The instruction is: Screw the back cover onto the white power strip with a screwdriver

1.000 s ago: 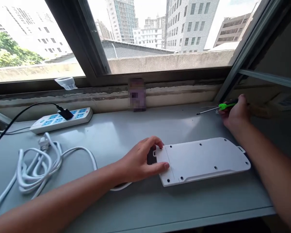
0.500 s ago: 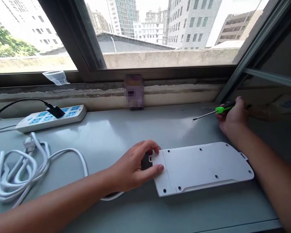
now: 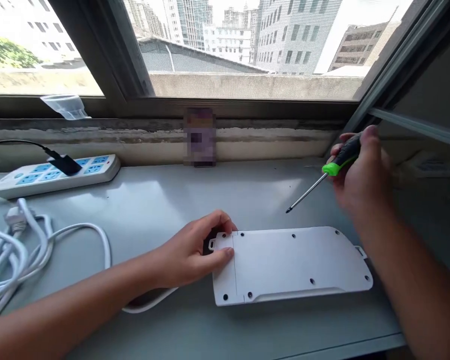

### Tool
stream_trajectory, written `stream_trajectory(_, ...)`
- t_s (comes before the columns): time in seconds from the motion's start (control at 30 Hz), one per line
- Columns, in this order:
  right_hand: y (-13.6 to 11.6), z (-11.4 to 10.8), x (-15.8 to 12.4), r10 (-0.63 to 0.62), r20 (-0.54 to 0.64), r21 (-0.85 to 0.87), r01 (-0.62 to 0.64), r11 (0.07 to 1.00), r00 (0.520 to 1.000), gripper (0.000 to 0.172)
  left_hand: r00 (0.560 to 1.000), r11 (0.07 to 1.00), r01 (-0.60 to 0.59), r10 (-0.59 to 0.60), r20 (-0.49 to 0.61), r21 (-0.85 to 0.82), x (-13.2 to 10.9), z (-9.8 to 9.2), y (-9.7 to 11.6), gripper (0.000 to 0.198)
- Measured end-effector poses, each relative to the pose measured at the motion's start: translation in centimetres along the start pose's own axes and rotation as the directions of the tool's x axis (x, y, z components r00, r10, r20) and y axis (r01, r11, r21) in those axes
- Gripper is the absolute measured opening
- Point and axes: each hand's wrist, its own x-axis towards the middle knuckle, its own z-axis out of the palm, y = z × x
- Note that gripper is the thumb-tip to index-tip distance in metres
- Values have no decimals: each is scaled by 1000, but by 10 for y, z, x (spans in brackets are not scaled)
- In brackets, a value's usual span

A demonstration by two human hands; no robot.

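Observation:
A white power strip (image 3: 285, 262) lies on the grey tabletop with its underside up, showing several dark screw holes. My left hand (image 3: 198, 250) grips its left end, thumb on top and fingers over the far edge. In my right hand (image 3: 367, 170) is a screwdriver (image 3: 343, 155) with a black and green handle. Its metal shaft slants down to the left, the tip in the air beyond the strip's far edge and apart from it. A white cord (image 3: 152, 302) runs from behind my left hand.
At the left, a second power strip (image 3: 56, 175) with blue sockets has a black plug (image 3: 65, 164) in it. Coiled white cable (image 3: 26, 260) lies in front. A clear plastic cup (image 3: 67, 106) rests on the window ledge. A blurred phone-like object (image 3: 201, 137) leans against the wall.
My right hand has raised the screwdriver, and its shaft now points more steeply down. The view has shifted, so things sit further left. My left hand keeps its grip on the power strip.

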Motion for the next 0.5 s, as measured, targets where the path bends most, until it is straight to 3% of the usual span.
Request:
stream_trajectory(0.1, -19, 26, -15, -202, 123, -11, 205, 979, 972, 38, 1000, 1000, -6, 6, -30, 0, -1, 3, 2, 24)
stream_trajectory(0.2, -33, 58, -47, -562, 301, 57, 573, 817, 771, 33, 999, 1000, -8, 8, -36, -14, 0, 4, 1, 27)
stream_trajectory(0.23, -36, 66, -58, -583, 377, 46, 614, 788, 720, 27, 999, 1000, -8, 8, -36, -18, 0, 4, 1, 27)
stream_trajectory(0.27, -36, 71, -69, -634, 355, 43, 666, 745, 687, 31, 999, 1000, -9, 8, -36, -20, 0, 4, 1, 27)
stream_trajectory(0.3, -36, 72, -77, -615, 322, 26, 643, 766, 720, 33, 999, 1000, -8, 8, -35, -21, 0, 5, 1, 27)
stream_trajectory(0.33, -35, 70, -83, -636, 292, 86, 643, 761, 714, 35, 999, 1000, -6, 6, -34, -18, 0, 5, 1, 28)
stream_trajectory(0.37, -34, 65, -86, -576, 331, 132, 567, 813, 748, 34, 999, 1000, -2, 2, -33, -11, 0, 5, 1, 30)
stream_trajectory(0.43, -33, 52, -86, -372, 364, 157, 337, 928, 854, 24, 999, 1000, 5, -4, -31, 14, -1, 4, 2, 36)
stream_trajectory(0.5, -36, 42, -83, -75, 345, 125, 33, 992, 936, 32, 999, 999, 1, 0, -33, 42, -1, 4, 2, 42)
